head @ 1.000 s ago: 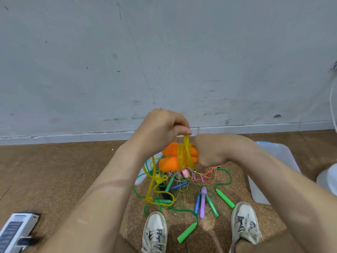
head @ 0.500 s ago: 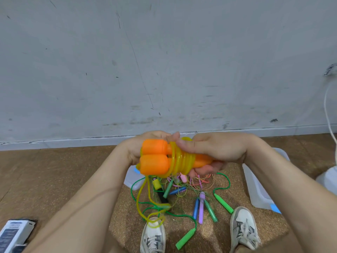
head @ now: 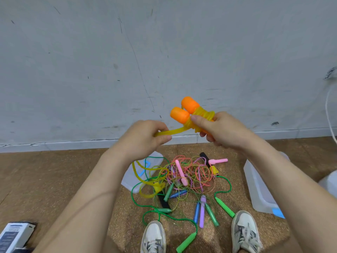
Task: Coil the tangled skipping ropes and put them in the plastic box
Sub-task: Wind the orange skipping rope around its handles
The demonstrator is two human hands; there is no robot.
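My right hand (head: 221, 129) grips two orange skipping-rope handles (head: 184, 110) held side by side, with yellow rope (head: 203, 116) wound around them in several turns. My left hand (head: 145, 137) pinches the free stretch of that yellow rope, which runs taut from the handles and then hangs down to loose loops (head: 147, 181) on the floor. A tangled pile of skipping ropes (head: 189, 176) in pink, green, blue and purple lies on the floor below my hands. The clear plastic box (head: 259, 189) stands at the right, partly hidden by my right forearm.
A clear plastic lid (head: 135, 172) lies left of the pile, under the yellow loops. My two shoes (head: 154, 238) stand at the bottom of the view. A grey wall rises behind. A white cable (head: 328, 114) hangs at far right. A boxed item (head: 12, 236) sits bottom left.
The handle bundle has risen and tilted up to the right in my right hand. My left hand has come off the handles and pulled the yellow rope out to the left.
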